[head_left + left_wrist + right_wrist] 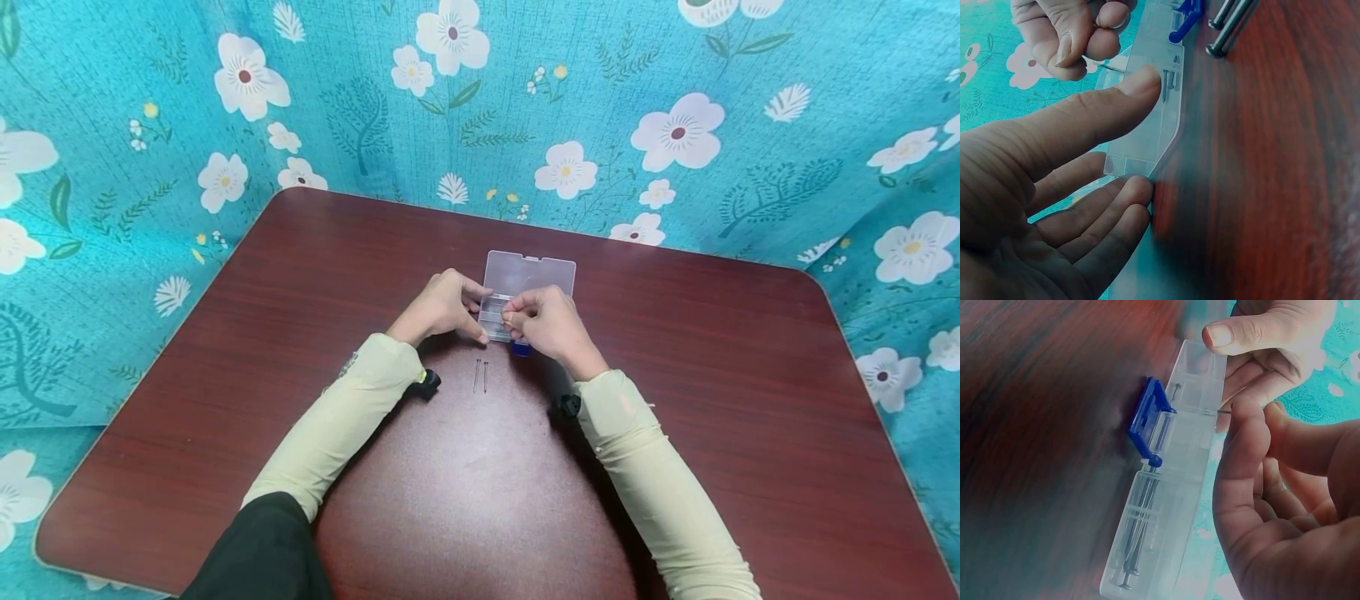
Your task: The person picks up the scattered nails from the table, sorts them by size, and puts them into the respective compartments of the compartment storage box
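A clear plastic compartment box [492, 315] sits on the table with its lid [528, 273] raised at the back and a blue latch [1149, 422] hanging at the front. My left hand [447, 307] holds the box's left end between thumb and fingers. Over the compartments, my right hand [551, 325] pinches a thin metal nail [1224, 412]; only a short part of its shank shows past the fingertips. Inside the box lie long nails [1138, 531] in one compartment and smaller ones [1168, 84] in another. Two nails [481, 376] lie side by side on the table before the box.
The dark reddish-brown table [450, 500] has rounded corners. A turquoise flowered cloth [495, 125] hangs behind it and at both sides. Dark wrist cameras [427, 384] sit beneath the light sleeves [630, 433].
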Tool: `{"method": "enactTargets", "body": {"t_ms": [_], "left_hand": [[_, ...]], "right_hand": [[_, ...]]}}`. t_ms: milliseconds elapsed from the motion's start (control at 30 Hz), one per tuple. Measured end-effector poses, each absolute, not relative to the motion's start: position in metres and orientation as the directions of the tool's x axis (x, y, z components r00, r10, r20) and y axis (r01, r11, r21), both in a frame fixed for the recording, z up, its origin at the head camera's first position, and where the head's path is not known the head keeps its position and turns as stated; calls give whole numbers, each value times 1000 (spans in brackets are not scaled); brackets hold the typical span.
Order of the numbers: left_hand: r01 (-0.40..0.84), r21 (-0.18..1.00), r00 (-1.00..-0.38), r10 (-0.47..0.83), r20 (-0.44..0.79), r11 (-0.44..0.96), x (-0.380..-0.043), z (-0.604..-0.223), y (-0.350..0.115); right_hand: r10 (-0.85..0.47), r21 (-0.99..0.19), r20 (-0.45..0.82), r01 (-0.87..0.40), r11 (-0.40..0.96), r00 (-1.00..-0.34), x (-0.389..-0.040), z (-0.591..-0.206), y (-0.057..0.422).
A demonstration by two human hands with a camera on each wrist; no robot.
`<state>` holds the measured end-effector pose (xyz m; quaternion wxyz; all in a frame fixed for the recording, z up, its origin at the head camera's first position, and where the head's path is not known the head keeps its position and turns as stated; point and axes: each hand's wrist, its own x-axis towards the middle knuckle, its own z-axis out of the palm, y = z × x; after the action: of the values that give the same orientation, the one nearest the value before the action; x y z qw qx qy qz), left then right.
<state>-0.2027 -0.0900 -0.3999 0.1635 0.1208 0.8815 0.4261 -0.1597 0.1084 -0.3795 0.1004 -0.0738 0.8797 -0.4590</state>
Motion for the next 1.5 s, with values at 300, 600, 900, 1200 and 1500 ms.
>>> {"method": "enactTargets", "body": {"t_ms": [300, 600, 900, 1200, 1500], "left_hand": [[78, 783, -917, 353, -186, 617, -203, -400, -90], [78, 792, -921, 347, -175, 606, -203, -401, -89], [72, 797, -923, 343, -174, 600, -202, -401, -89], [64, 796, -922, 342, -184, 601, -202, -401, -89], [58, 798, -923, 336, -185, 599, -202, -399, -88]], "right_hand": [[-214, -821, -93, -47, 569, -972, -156, -379, 113], [-242, -812, -124, -42, 582, -962, -148, -378, 113], [-263, -783, -126, -66, 618, -957, -140, -381, 114], [-333, -746, -133, -127, 654, -934, -128, -386, 111], [-401, -701, -105, -218, 679, -910, -118, -390, 101]]}}
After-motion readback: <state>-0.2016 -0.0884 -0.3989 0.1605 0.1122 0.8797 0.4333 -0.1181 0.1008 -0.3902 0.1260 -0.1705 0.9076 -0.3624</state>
